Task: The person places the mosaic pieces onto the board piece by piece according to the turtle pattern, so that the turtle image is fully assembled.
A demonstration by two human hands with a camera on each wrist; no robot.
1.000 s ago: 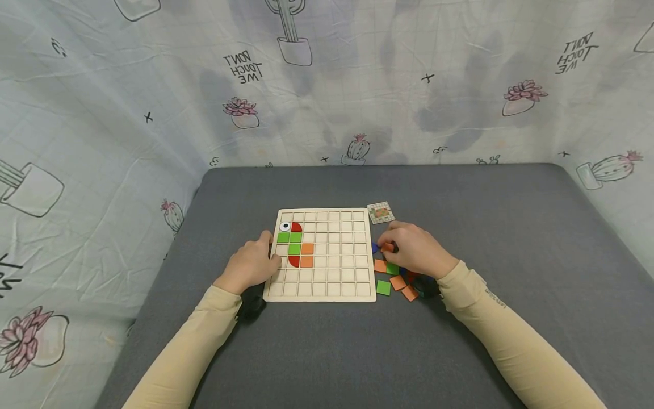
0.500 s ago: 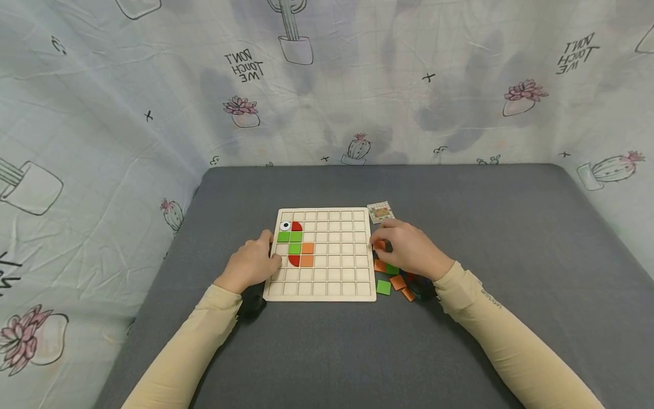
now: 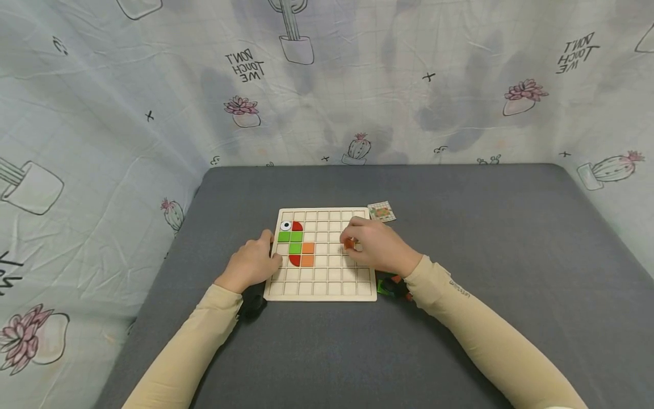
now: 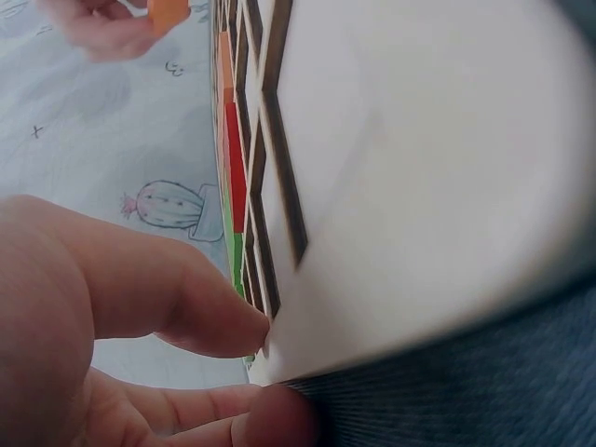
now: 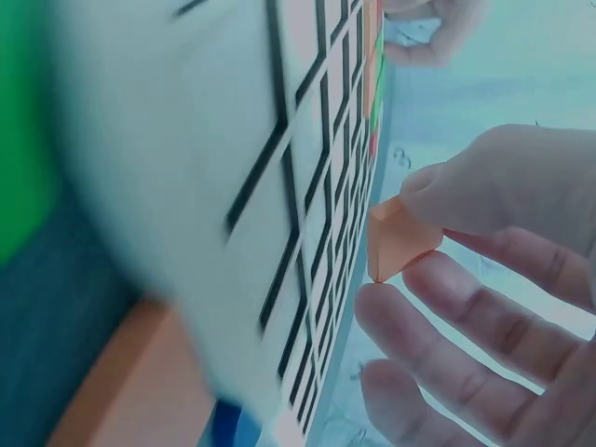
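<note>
A pale wooden grid board (image 3: 327, 291) lies on the table. On its left part sit a white eye tile (image 3: 286, 226), red rounded tiles (image 3: 294, 260), green squares (image 3: 296, 248) and orange squares (image 3: 307, 261). My left hand (image 3: 250, 264) holds the board's left edge, and the left wrist view shows the thumb against the rim. Over the right half of the board, my right hand (image 3: 380, 245) pinches an orange square tile (image 5: 402, 237) between thumb and fingers. In the right wrist view that tile is tilted and held above the grid.
Right of the board, loose tiles (image 3: 384, 287) lie partly hidden under my right wrist. A small printed pattern card (image 3: 381, 211) rests by the board's upper right corner. The grey table (image 3: 317, 352) meets a patterned cloth (image 3: 409, 113) at the back.
My right hand has picked the orange tile from the loose pile and carried it left over the board. The left hand stays at the board's edge.
</note>
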